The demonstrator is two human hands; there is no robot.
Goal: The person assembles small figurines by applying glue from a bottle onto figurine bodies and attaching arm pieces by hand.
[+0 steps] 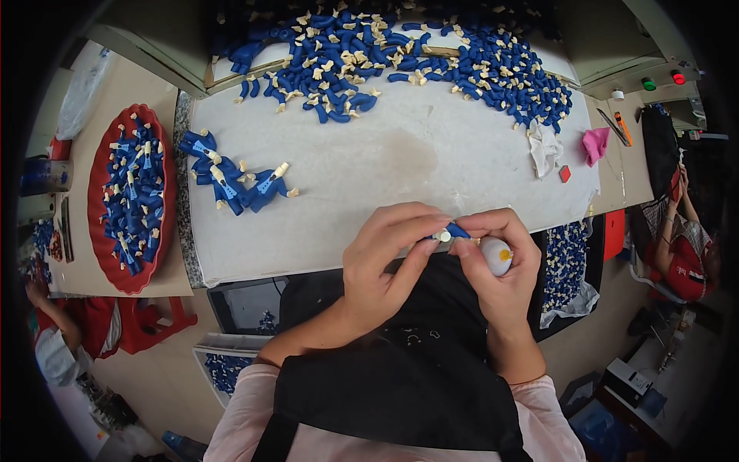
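Note:
Both my hands meet over the near edge of the white-covered bench. Between the fingertips of my left hand (389,258) is a small blue figure body with a cream neck peg (444,236), mostly hidden by the fingers. My right hand (508,269) pinches a short blue arm piece (458,230) against that body. A white squeeze bottle (495,258) with a yellow tip is tucked into the right palm. To the left on the bench lie several blue figure bodies (269,185) with arms attached and cream necks and hands.
Many blue arm pieces (331,69) with cream hands are heaped at the back. A red scalloped tray (98,208) of blue figures stands left. At the right lie a white cloth (544,150), a pink cloth (595,145), a red block (565,174) and an orange cutter (623,131). People sit either side.

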